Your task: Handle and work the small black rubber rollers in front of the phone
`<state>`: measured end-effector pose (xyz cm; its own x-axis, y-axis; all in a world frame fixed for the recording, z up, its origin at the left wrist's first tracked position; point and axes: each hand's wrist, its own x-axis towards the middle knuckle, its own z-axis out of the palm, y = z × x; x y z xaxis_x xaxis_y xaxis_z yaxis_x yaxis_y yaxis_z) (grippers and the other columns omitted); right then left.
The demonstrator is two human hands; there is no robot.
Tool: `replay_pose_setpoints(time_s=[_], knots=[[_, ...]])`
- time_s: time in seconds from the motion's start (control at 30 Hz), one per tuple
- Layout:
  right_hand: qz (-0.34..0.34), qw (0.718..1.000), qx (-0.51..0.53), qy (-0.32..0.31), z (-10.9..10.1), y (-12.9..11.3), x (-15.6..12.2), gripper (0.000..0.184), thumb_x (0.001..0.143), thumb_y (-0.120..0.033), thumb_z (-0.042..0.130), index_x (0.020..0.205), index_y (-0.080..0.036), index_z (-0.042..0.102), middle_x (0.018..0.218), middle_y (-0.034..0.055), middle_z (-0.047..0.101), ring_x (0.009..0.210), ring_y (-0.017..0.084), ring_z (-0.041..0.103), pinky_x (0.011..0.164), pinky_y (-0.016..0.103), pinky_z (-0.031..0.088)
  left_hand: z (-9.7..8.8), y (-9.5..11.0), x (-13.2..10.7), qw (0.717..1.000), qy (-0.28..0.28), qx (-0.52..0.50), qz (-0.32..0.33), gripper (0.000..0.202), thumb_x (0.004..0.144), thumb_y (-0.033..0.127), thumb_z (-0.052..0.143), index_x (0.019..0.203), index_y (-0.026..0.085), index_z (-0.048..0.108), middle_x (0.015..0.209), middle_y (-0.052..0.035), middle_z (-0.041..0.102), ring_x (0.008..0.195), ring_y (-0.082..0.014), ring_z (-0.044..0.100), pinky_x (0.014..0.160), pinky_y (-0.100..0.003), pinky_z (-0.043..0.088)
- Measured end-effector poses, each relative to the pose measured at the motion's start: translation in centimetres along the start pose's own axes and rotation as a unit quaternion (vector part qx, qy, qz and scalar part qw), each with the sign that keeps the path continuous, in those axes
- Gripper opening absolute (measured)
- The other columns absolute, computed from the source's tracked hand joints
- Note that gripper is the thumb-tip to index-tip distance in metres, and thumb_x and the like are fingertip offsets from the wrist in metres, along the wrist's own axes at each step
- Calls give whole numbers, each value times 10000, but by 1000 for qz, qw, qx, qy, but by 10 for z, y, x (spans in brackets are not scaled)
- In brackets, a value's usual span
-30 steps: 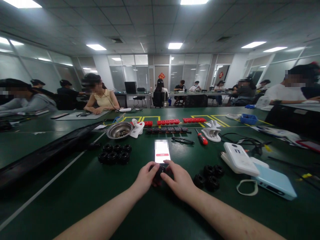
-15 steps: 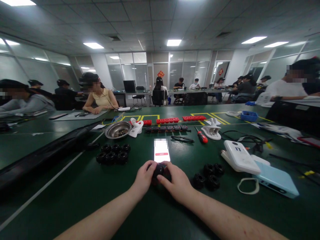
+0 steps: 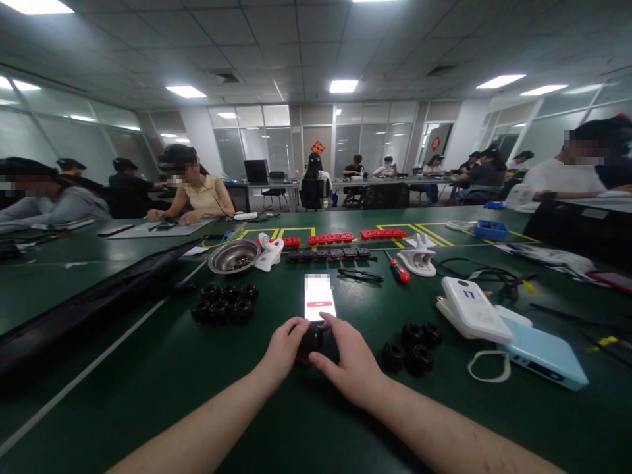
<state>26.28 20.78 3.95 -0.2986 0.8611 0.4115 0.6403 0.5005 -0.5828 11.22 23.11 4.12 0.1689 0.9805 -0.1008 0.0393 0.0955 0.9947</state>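
My left hand (image 3: 282,350) and my right hand (image 3: 348,359) meet over the green table (image 3: 148,368), both closed around one small black round part (image 3: 311,340). A lit phone (image 3: 318,298) lies flat just beyond my fingertips. Several similar black round parts (image 3: 224,302) sit in a cluster to the left. Another small cluster of black parts (image 3: 412,349) lies close to my right hand.
Farther back stand a metal bowl (image 3: 234,256), red blocks (image 3: 330,238), a row of black blocks (image 3: 332,253), a red-handled screwdriver (image 3: 398,270) and white clips (image 3: 419,259). A white device (image 3: 471,309) on a light-blue box (image 3: 544,352) lies at right. People sit at surrounding tables.
My hands have stayed in place, turning the black part slightly between the fingers. The view has shifted only a little.
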Motion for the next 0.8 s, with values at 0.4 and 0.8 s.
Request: replay_pose_setpoints(time_s=[0.4,0.8], knots=[[-57,998,22,-9,0,0,3,455,710,-155,608,1137,-212,460,1082,51,536,998,185,471,875,331,382,-2,0,2,1000,-25,5,-11,356,665,463,568,845,166,492,786,-25,545,708,-193,568,527,-264,454],[-6,1000,16,1,2,1,2,260,770,-218,549,1026,-182,525,947,65,579,873,197,516,774,344,430,-2,-4,3,1000,-9,-13,7,389,690,510,533,857,162,493,769,-17,546,658,-175,577,523,-267,477]])
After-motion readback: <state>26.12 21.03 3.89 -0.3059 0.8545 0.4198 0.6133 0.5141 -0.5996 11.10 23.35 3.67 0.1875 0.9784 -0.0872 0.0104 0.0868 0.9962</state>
